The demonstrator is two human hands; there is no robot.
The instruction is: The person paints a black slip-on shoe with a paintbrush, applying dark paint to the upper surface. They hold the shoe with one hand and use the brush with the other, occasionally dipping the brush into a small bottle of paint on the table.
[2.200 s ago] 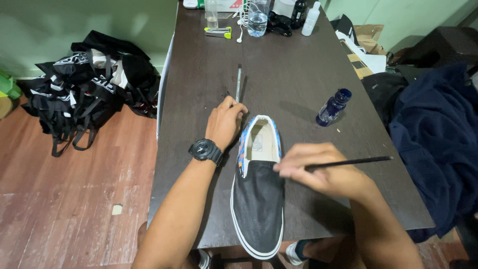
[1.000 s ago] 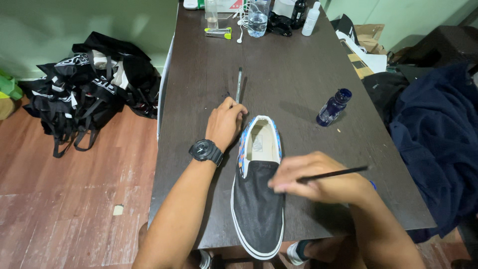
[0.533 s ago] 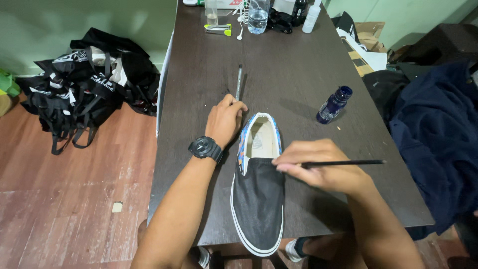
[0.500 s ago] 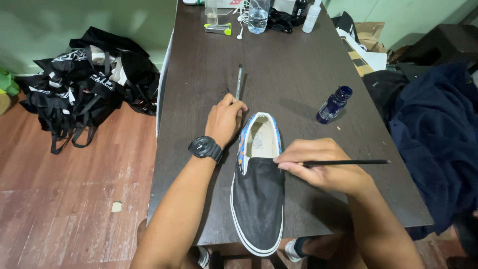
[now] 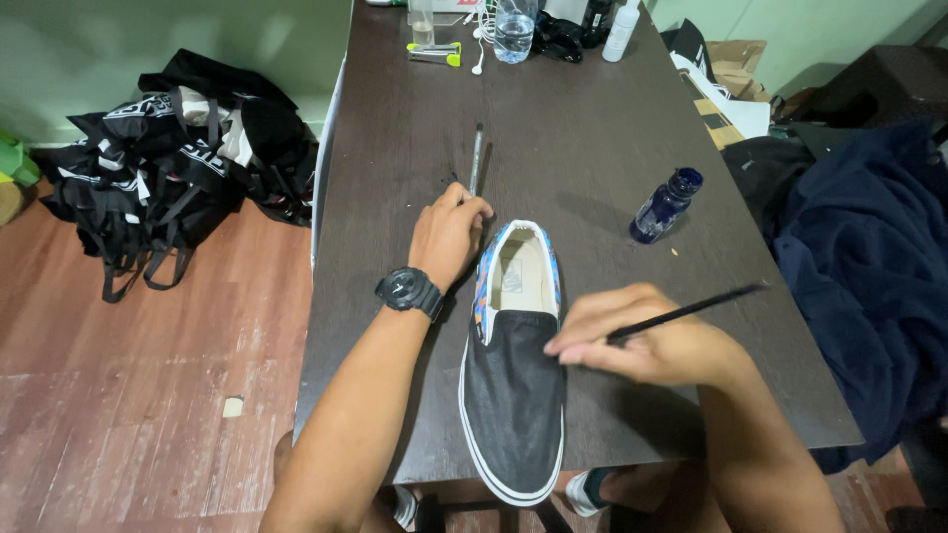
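A black slip-on shoe point(image 5: 513, 395) with a white sole and a coloured, painted heel band lies on the dark table point(image 5: 573, 138), toe toward me. My left hand point(image 5: 447, 233), with a black watch on the wrist, rests against the shoe's heel side and steadies it. My right hand point(image 5: 647, 336) holds a thin black paintbrush point(image 5: 691, 309) above the shoe's upper right edge, its handle pointing right. The brush tip is hidden under my fingers.
A small dark blue bottle point(image 5: 665, 205) stands right of the shoe. A second brush point(image 5: 476, 158) lies beyond my left hand. Bottles and clutter point(image 5: 513, 25) sit at the table's far end. Black bags point(image 5: 168, 158) lie on the wooden floor at left; a dark blue garment point(image 5: 869, 266) at right.
My right hand has shifted slightly along the shoe's right edge, and the brush handle now tilts upward to the right. My left hand and the shoe stay put.
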